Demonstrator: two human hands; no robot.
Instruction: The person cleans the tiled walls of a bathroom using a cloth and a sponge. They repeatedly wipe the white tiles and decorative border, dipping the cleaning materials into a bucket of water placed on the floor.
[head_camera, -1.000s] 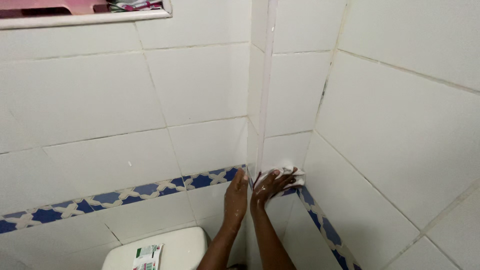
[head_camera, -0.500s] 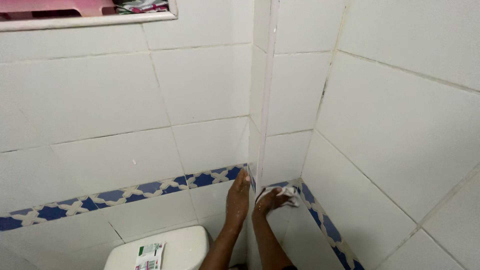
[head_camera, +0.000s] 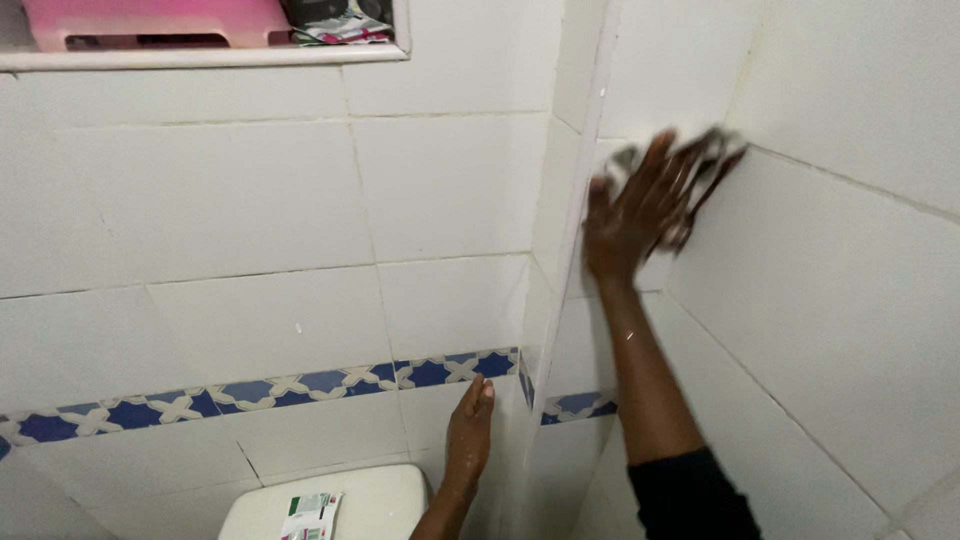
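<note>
White tiles above the blue border get wiped by the right hand, its grip pressing a blurred cloth; no streaks show. Below, the left hand rests flat, holding nothing.

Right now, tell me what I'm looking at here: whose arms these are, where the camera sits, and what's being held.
The camera sits on a person's head and looks at a tiled bathroom corner. Both arms are that person's own. The right hand is raised and pressed against the white wall tiles; it is blurred, with something pale under the fingers, possibly a cloth, though I cannot tell. The left hand rests flat and empty against the corner edge, near the blue patterned tile strip. Below is a white toilet tank lid with a small packet on it. Top left, a pink plastic item sits in a wall niche.
</note>
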